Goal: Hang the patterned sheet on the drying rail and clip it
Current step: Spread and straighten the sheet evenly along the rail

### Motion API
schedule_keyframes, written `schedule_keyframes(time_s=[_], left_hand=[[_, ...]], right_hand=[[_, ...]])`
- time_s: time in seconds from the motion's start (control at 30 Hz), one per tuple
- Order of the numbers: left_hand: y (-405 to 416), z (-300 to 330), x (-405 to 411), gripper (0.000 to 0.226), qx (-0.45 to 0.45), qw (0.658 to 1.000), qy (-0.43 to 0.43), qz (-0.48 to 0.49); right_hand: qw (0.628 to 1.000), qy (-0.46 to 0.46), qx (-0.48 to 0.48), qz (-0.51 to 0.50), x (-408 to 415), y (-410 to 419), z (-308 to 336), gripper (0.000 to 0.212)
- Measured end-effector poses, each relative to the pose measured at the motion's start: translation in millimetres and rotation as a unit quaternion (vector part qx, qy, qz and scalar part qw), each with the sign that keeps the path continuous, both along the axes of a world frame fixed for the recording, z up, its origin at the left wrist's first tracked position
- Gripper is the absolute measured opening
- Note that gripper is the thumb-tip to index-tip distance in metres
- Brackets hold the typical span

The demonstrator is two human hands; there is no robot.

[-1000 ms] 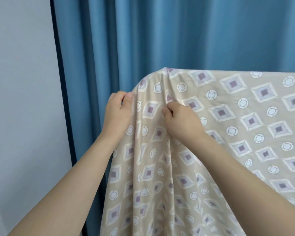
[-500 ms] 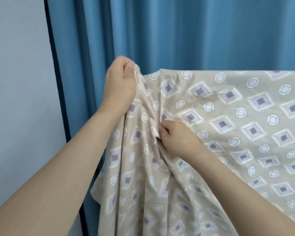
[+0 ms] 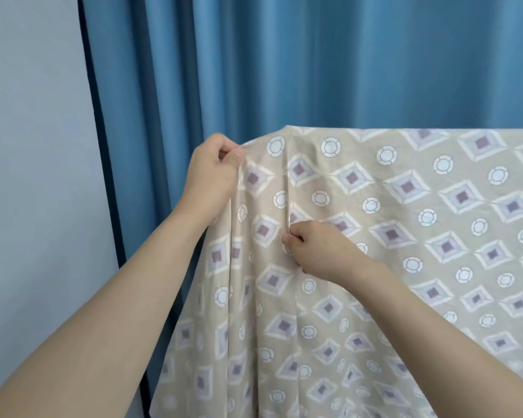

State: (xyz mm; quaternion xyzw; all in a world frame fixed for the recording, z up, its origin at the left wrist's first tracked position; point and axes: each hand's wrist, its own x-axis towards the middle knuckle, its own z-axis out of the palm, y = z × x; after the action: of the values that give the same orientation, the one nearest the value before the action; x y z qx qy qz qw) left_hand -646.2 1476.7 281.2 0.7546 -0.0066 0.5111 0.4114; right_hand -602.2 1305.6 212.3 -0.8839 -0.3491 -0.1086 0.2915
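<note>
Beige patterned sheet (image 3: 405,236): left hand (image 3: 213,176) pinches its upper edge; right hand (image 3: 317,248) pinches a fold below.

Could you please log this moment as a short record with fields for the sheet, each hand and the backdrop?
sheet: beige cotton sheet with diamond and circle print, draped over a straight top edge; rail itself hidden
left hand: left hand pinches the sheet's upper left corner
right hand: right hand pinches a vertical fold lower down
clips: none visible
backdrop: blue pleated curtain; pale wall at left
</note>
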Motion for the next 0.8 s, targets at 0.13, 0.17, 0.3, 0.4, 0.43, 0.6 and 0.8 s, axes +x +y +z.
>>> schedule_keyframes(time_s=[0.13,0.17,0.3,0.4,0.43,0.6,0.8], left_hand=[[-2.6,21.5,4.5,0.022,0.006,1.0,-0.003,0.028],[-4.8,28.7,4.9,0.022,0.009,0.999,-0.015,0.03],[-24.4,26.2,-2.7,0.012,0.128,0.984,-0.113,0.045],[-20.7,0.7,-10.2,0.01,0.193,0.968,-0.15,0.058],[-15.2,-7.4,-11.0,0.01,0.192,0.969,-0.141,0.06],[4.9,-32.7,-13.8,0.014,0.124,0.991,-0.05,-0.015],[11.6,1.7,-14.5,0.015,-0.26,0.951,0.116,-0.12]], right_hand=[[0.999,0.019,-0.026,0.003,-0.3,1.2,2.1,0.032],[0.999,0.021,-0.033,0.008,-0.1,2.3,3.7,0.033],[0.994,0.047,-0.095,0.019,-5.3,2.0,11.1,0.034],[0.981,0.095,-0.165,0.026,-10.6,-13.5,24.6,0.03],[0.98,0.093,-0.174,0.031,-13.1,-20.3,32.8,0.029],[0.939,-0.237,0.245,0.056,-24.1,-23.2,80.3,0.03],[0.954,-0.264,-0.022,-0.143,-0.9,-4.1,129.6,0.042]])
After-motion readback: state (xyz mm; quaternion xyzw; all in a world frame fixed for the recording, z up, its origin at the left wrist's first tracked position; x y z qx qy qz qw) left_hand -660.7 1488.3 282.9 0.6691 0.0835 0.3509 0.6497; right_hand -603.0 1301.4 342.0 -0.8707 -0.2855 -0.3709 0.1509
